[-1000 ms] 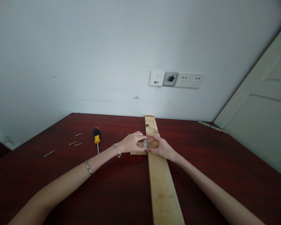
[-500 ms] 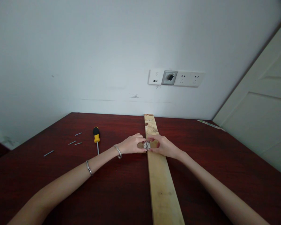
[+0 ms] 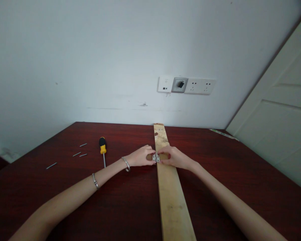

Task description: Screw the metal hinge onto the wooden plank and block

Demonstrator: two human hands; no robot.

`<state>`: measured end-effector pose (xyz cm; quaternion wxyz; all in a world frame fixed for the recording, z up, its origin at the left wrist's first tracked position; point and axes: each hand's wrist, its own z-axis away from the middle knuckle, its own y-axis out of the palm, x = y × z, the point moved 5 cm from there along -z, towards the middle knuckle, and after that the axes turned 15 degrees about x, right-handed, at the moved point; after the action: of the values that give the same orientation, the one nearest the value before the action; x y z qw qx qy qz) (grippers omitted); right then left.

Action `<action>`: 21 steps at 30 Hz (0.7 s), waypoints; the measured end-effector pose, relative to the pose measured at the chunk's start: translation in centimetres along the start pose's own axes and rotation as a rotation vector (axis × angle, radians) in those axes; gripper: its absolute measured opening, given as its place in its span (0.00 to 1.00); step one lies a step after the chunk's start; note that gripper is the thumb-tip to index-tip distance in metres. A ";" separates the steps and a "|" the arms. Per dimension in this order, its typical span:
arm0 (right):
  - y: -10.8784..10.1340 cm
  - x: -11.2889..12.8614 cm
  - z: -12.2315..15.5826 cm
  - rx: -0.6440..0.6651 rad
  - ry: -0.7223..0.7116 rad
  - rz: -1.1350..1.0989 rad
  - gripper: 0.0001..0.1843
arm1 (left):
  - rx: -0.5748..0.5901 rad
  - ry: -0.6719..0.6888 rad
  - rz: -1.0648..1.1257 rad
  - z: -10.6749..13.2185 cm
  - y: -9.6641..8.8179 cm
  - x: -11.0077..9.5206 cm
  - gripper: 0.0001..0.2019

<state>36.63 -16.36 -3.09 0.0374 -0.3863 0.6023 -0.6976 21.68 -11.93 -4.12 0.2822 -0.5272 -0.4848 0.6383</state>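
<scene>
A long pale wooden plank point(image 3: 172, 194) lies lengthwise down the middle of the dark red table point(image 3: 65, 201). A small wooden block lies against its left edge, mostly hidden under my left hand point(image 3: 139, 157). A small metal hinge point(image 3: 156, 157) lies across the joint between block and plank. My left hand pinches the hinge's left leaf and rests on the block. My right hand point(image 3: 172, 157) pinches the hinge's right leaf, lying on the plank. Two bracelets are on my left forearm.
A screwdriver point(image 3: 103, 148) with a yellow and black handle lies left of my hands. Several loose screws point(image 3: 79, 154) are scattered further left. Wall sockets point(image 3: 187, 85) sit above the table's far edge. A white door point(image 3: 278, 113) stands at the right.
The hinge has been lowered flat onto the block and plank, and both hands have settled lower over it. The view has shifted slightly.
</scene>
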 end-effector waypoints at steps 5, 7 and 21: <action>0.1 -0.2 -0.1 -0.004 -0.047 -0.017 0.19 | 0.000 0.003 0.005 0.1 -0.1 -0.2 0.11; 0.1 -0.2 -0.1 -0.006 -0.041 -0.033 0.19 | 0.000 -0.002 0.010 0.2 -0.1 -0.2 0.12; 0.2 -0.1 -0.2 -0.012 -0.034 -0.051 0.14 | 0.026 -0.008 0.052 0.1 0.0 0.1 0.13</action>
<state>36.46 -16.20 -3.31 0.0275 -0.4137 0.5954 -0.6882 21.55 -11.87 -4.19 0.2704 -0.5336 -0.4637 0.6536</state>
